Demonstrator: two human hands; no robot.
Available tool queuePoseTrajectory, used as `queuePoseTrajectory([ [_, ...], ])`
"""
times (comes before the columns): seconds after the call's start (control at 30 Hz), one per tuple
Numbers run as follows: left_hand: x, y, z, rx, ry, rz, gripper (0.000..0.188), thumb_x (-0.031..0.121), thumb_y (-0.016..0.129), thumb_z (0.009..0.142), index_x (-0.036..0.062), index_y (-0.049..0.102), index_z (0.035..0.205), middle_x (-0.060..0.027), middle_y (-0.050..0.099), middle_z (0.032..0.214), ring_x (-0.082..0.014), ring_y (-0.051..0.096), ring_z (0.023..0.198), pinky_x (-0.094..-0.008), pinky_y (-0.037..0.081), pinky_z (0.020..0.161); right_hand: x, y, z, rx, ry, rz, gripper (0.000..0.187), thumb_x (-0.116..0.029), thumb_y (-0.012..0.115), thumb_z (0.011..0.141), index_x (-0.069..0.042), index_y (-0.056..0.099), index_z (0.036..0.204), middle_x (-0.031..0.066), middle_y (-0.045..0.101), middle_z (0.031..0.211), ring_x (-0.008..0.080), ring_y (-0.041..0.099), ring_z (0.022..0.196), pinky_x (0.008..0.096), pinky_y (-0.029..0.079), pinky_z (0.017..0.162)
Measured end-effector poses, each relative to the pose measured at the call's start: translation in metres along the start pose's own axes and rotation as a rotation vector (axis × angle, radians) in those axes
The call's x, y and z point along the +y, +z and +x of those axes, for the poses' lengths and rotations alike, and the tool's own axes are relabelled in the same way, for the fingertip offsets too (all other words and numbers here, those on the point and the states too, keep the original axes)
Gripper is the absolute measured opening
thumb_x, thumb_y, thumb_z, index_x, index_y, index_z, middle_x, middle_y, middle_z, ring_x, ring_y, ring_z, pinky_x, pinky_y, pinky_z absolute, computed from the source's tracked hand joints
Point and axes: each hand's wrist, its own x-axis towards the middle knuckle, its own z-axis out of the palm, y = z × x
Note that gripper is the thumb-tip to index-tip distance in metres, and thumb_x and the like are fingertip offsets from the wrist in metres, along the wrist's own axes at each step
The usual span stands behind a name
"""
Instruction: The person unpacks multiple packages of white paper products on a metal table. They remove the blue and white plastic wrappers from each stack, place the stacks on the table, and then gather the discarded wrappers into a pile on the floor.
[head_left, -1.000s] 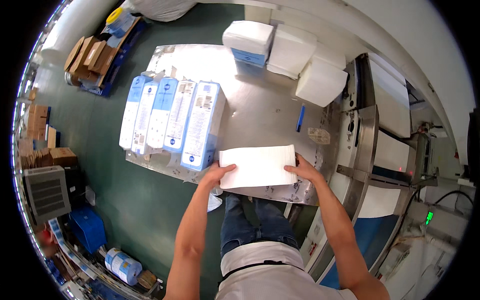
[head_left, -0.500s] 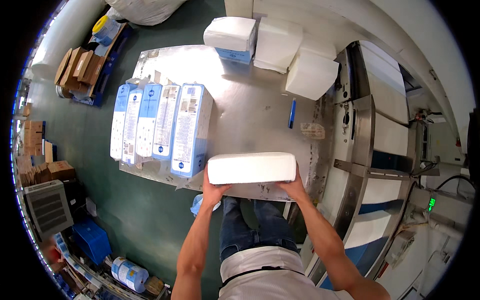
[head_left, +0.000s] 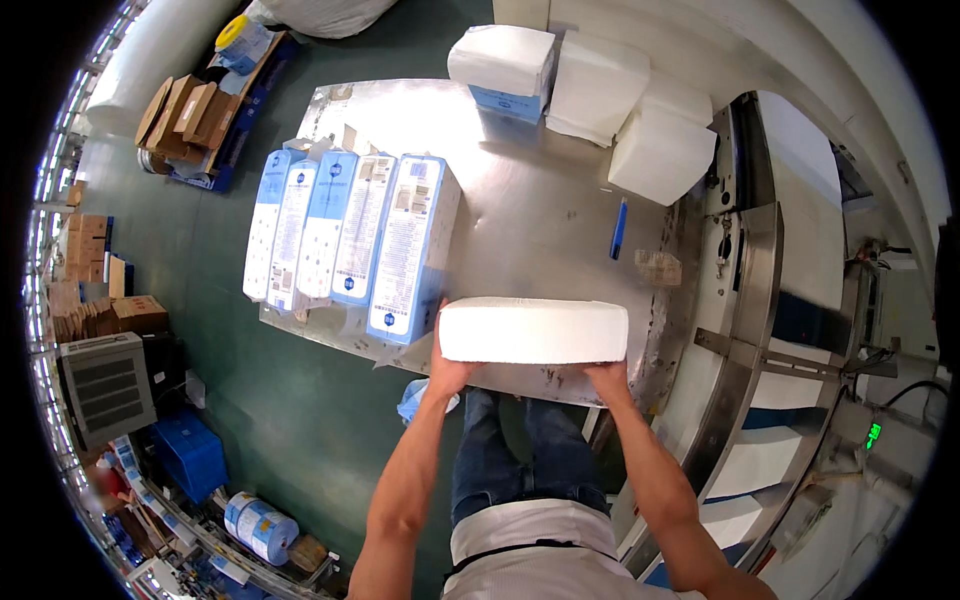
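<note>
Between my two hands is a long white stack of folded paper tissues (head_left: 533,331), close to the near edge of the metal table (head_left: 540,240). My left hand (head_left: 450,366) grips its left end, and my right hand (head_left: 608,378) closes on its right end from the near side. Some fingers are hidden behind or under the stack. To the left, several blue-and-white tissue packs (head_left: 410,250) stand in a row; the nearest side of each is printed. A blue cutter knife (head_left: 619,229) lies on the table to the right.
More white tissue stacks (head_left: 660,150) stand at the table's far side, one in a blue wrapper (head_left: 507,104). Along the right runs a metal-framed machine (head_left: 755,280) holding more white stacks. A pallet with cardboard (head_left: 190,120) sits on the floor at far left.
The whole scene has shifted rightward in the picture, as my head has turned a little. Both hands keep their hold on the stack, which stays near the table's front edge.
</note>
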Motion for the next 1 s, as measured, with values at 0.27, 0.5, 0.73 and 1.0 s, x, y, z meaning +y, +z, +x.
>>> queuePoseTrajectory([
  [0.27,-0.049,-0.009,0.011,-0.176,-0.079,0.252,0.076,0.000,0.088,0.070,0.0017,0.052,0.137,-0.0114,0.065,0.129,-0.0253,0.064,0.117,-0.0383,0.052,0.100,0.007,0.014,0.006,0.041,-0.050,-0.021,0.093,0.008,0.086,0.067,-0.010,0.043,0.147,0.0070,0.063,0.131,0.0199,0.061,0.120,0.0353,0.051,0.101],
  [0.5,0.040,-0.008,0.031,-0.129,-0.146,0.336,0.087,0.025,0.090,0.077,0.0011,0.043,0.147,-0.0222,0.064,0.134,-0.0334,0.063,0.124,-0.0417,0.049,0.105,-0.130,0.013,-0.013,0.060,0.095,-0.213,0.086,-0.025,0.085,0.081,-0.003,0.040,0.151,0.0185,0.061,0.140,0.0297,0.059,0.130,0.0401,0.047,0.108],
  [0.73,0.018,0.002,0.079,-0.214,-0.177,0.627,0.093,0.031,0.083,0.084,0.0002,0.032,0.156,-0.0330,0.060,0.136,-0.0447,0.060,0.127,-0.0463,0.046,0.108,-0.077,0.004,0.033,-0.048,0.144,-0.345,0.095,-0.022,0.080,0.085,-0.001,0.026,0.160,0.0249,0.054,0.146,0.0359,0.054,0.136,0.0404,0.041,0.113],
  [1.0,0.066,0.016,0.073,-0.063,-0.171,1.064,0.097,0.020,0.077,0.087,0.0035,0.017,0.162,-0.0281,0.056,0.138,-0.0501,0.067,0.105,-0.0499,0.057,0.091,-0.082,0.054,0.033,0.028,-0.010,-0.181,0.108,-0.006,0.079,0.081,-0.001,0.009,0.163,0.0220,0.042,0.155,0.0324,0.048,0.141,0.0382,0.037,0.117],
])
